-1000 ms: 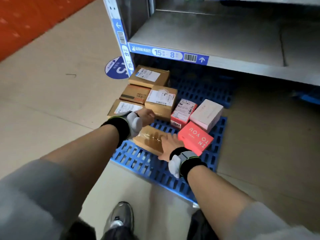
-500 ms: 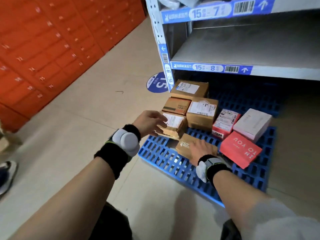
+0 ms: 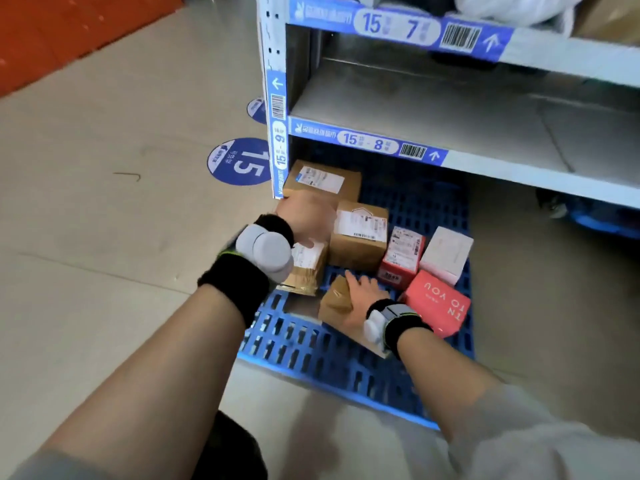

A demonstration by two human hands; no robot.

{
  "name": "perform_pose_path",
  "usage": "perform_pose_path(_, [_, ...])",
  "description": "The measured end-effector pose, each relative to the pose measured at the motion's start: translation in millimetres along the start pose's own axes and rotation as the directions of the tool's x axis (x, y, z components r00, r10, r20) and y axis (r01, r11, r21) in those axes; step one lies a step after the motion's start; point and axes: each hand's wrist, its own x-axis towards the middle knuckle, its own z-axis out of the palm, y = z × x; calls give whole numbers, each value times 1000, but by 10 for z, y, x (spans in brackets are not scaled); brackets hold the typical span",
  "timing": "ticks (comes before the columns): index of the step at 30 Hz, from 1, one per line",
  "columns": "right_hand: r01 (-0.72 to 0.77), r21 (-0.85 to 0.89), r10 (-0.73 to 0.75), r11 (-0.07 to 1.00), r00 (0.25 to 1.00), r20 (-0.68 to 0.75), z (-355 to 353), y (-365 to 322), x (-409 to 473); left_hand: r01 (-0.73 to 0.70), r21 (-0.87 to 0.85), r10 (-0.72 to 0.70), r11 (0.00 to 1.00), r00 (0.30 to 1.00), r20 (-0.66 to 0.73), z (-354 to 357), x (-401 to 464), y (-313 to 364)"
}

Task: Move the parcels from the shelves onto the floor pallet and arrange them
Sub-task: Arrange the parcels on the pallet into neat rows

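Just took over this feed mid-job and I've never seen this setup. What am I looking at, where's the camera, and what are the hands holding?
There is no machine here: a person works with bare hands, with sensor bands on both wrists. The one camera sits on the person's head, looking forward and down. On the floor lies a blue pallet under a metal shelf. On it stand brown cardboard parcels, a red labelled box, a white box and a red flat box. The right hand lies on a small brown parcel. The left hand reaches over the brown parcels at the left; blur hides its fingers, so a grip cannot be told.
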Motion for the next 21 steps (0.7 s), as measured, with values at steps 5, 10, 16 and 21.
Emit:
perform_pose_path(5, [-66, 191, 81, 979, 994, -68, -717, -17, -217, -3, -233, -15, 973, 997, -75, -228, 107, -165])
perform_pose_path(10, [92, 711, 86, 697, 974, -211, -1491, -207, -213, 17, -327, -89, 945, 975, -206, -345, 266, -395])
perform_pose_path(16, [216, 972, -53, -95, 974, -222, -1755, -204, -94, 346, -617, -258, 707, 938, 232, -431, 386, -624])
perform_pose_path(21, [133, 976, -148, -172, 976, -159, -1635, -208, -105, 220, -885, -165, 410, 972, 165, -558, 414, -589])
